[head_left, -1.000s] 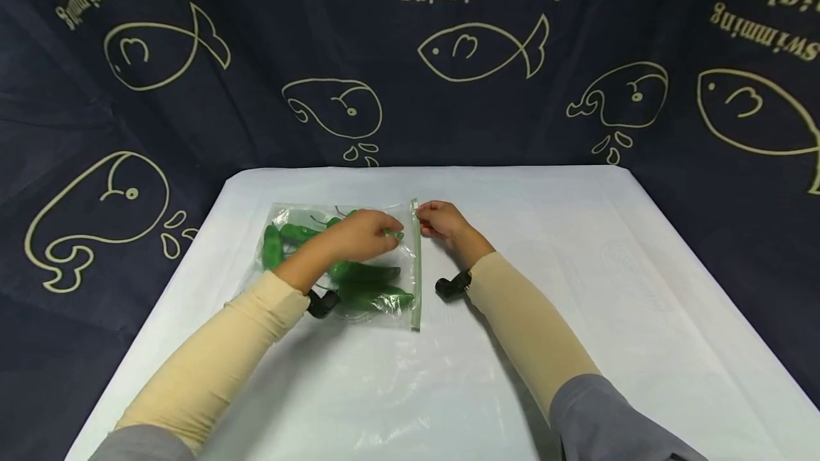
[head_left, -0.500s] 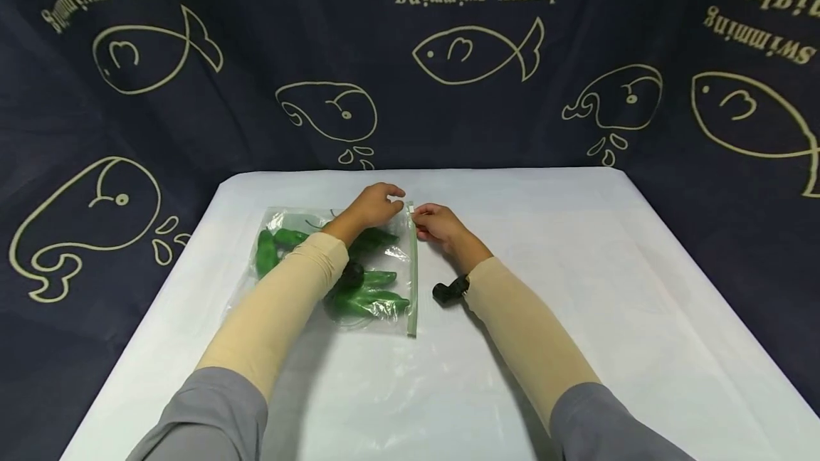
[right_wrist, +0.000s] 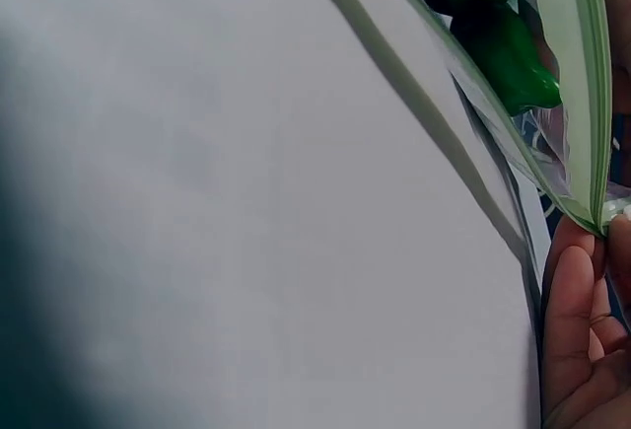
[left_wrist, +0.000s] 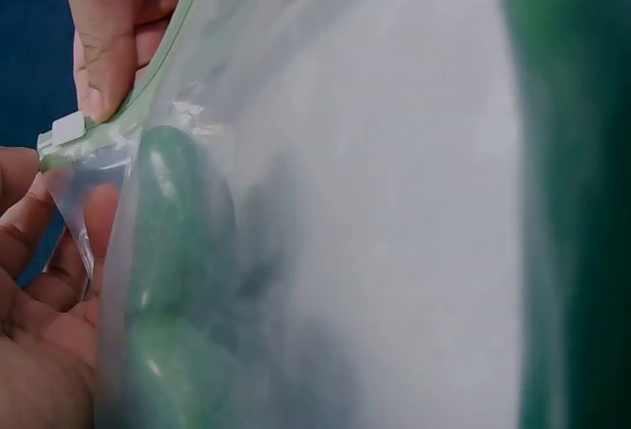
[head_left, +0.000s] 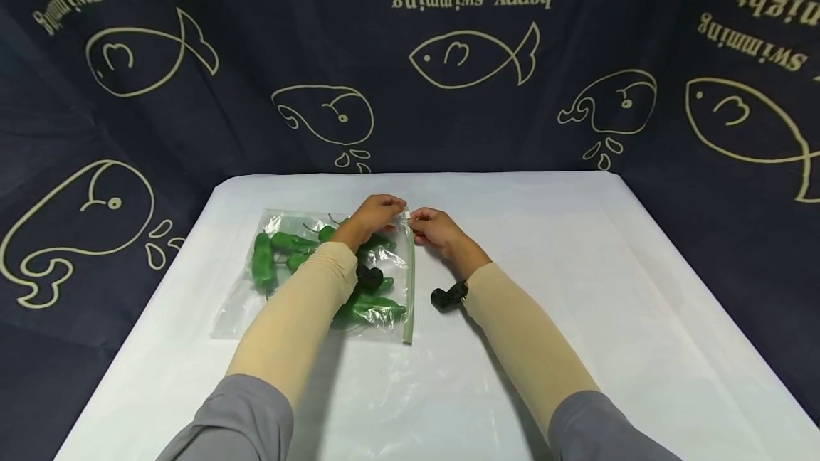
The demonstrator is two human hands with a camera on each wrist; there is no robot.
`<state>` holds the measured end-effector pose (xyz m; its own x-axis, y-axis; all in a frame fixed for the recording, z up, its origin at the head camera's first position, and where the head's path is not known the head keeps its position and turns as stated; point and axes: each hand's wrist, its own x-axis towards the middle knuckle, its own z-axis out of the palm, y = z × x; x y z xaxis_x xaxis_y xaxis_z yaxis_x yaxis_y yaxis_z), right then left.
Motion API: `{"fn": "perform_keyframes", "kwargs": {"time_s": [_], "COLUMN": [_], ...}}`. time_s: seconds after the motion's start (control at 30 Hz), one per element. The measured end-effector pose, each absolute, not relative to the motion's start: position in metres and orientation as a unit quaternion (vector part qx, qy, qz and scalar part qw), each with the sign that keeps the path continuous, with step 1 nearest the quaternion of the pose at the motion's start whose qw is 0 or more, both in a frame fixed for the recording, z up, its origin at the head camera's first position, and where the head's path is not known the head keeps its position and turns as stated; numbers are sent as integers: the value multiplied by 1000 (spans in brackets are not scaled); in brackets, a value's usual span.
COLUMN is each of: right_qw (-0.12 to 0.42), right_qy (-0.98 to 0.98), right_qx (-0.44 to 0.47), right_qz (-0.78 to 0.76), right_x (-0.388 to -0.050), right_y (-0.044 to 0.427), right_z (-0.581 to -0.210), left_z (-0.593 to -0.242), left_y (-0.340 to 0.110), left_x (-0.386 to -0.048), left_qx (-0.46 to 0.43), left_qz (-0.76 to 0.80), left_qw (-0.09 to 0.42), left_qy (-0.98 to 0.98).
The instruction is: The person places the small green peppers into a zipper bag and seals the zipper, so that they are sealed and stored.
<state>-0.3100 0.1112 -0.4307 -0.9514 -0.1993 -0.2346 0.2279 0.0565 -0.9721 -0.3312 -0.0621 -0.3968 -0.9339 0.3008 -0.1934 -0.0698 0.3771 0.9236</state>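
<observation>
A clear zip bag (head_left: 240,315) with several green peppers (head_left: 263,262) inside lies on the white table, its green zip strip (head_left: 409,290) facing right. At the strip's far end sits a small white slider (left_wrist: 69,128). My left hand (head_left: 374,218) pinches the bag's far corner beside the slider. From the right side, my right hand (head_left: 438,228) pinches the strip close to the slider, thumb and fingertips together. The right wrist view has the bag's mouth (right_wrist: 552,168) parted, with peppers (right_wrist: 503,59) seen inside. My left forearm hides part of the bag.
The white table (head_left: 544,233) extends to both sides and in front of the bag. Behind it hangs a dark blue curtain (head_left: 448,126) with fish and whale drawings. Black wrist cameras (head_left: 450,296) hang below both wrists.
My left hand has moved from over the bag's middle to its far right corner and now pinches it. The right hand has stayed at the strip. The view has shifted slightly.
</observation>
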Motion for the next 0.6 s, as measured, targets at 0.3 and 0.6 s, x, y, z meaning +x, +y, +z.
{"fn": "perform_keyframes", "kwargs": {"time_s": [0.3, 0.6], "right_qw": [139, 118], "right_qy": [707, 693], "right_qx": [12, 8], "right_qz": [-694, -711], "right_x": [-308, -308], "right_y": [108, 107], "right_z": [-436, -437], "left_z": [-404, -406], "left_y": [-63, -64], "left_x": [-329, -329], "left_qx": [47, 57], "left_qz": [568, 591], "left_qw": [155, 133], "left_qy": [807, 793]}}
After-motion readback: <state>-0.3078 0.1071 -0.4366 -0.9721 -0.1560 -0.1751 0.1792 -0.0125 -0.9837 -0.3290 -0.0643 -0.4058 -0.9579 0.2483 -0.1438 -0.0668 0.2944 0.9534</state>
